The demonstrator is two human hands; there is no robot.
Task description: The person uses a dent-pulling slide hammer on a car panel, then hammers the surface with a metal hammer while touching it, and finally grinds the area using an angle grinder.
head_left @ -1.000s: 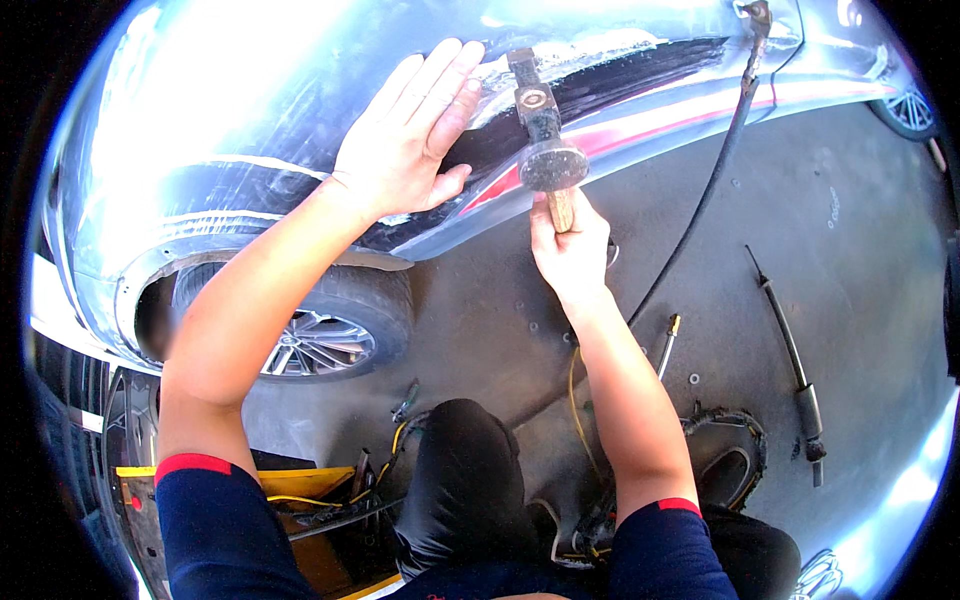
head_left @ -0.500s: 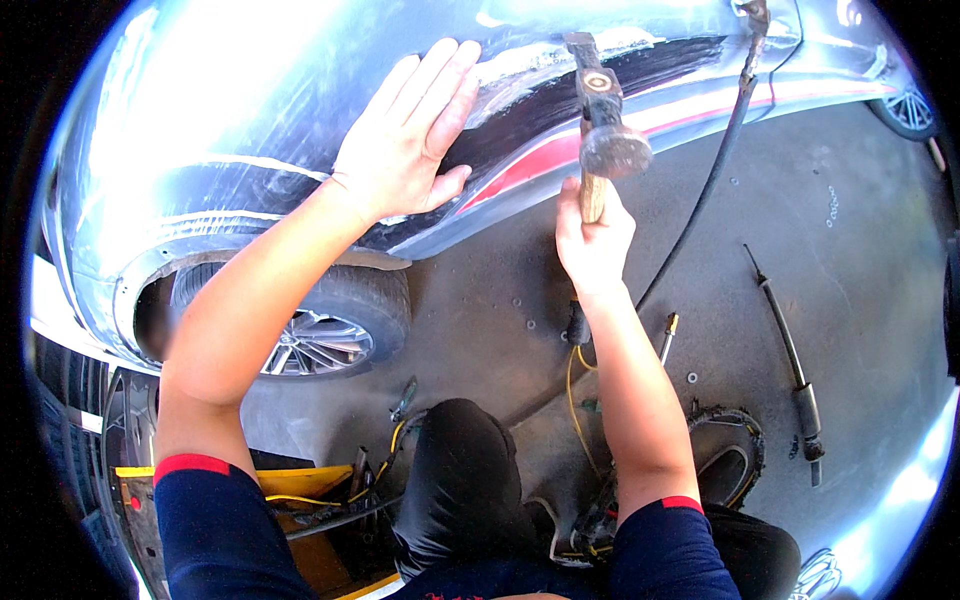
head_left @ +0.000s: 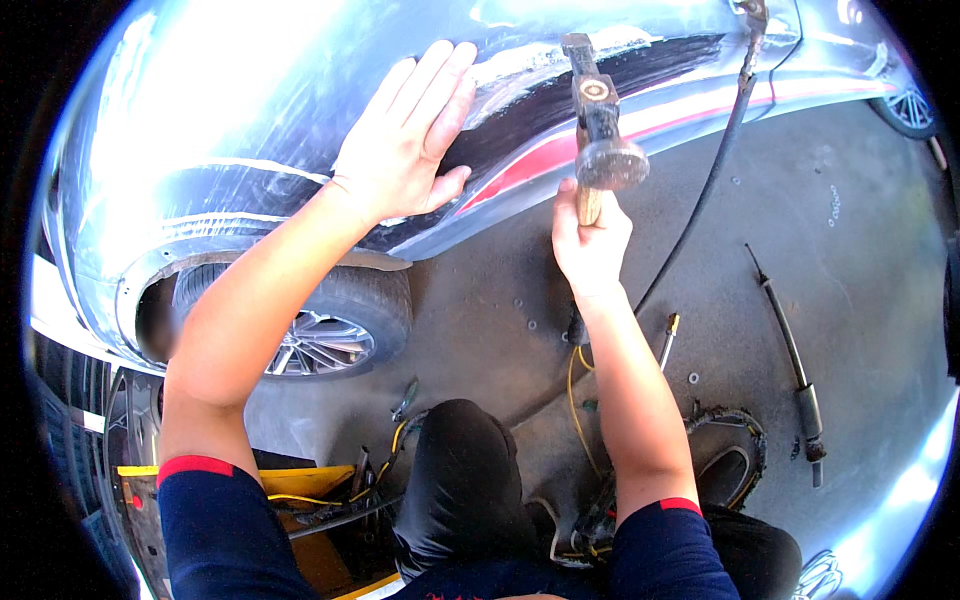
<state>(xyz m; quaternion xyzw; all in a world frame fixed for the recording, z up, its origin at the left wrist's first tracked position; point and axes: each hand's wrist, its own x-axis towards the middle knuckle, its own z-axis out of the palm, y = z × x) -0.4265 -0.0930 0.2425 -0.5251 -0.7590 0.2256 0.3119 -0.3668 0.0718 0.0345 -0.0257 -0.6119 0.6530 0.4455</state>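
The car's body side [head_left: 250,95] fills the upper view, a dark scraped patch [head_left: 525,125] along its lower part, where an off-square blow could crease the metal; the near wheel [head_left: 320,340] sits low on the left, clear of the hammer; a black cable [head_left: 708,185] slants down to the right of the hammer, and a wide sideways swing might snag it; the wooden-handled hammer [head_left: 597,110] appears in front of the patch, though I cannot tell whether they touch, and its round face could glance off the curve if tilted; the right hand [head_left: 593,248] is closed round the handle, where a slack grip could let the head twist; the left hand [head_left: 400,145], flat on the panel, fingers extended, holding nothing, could be struck by a stray stroke leftward
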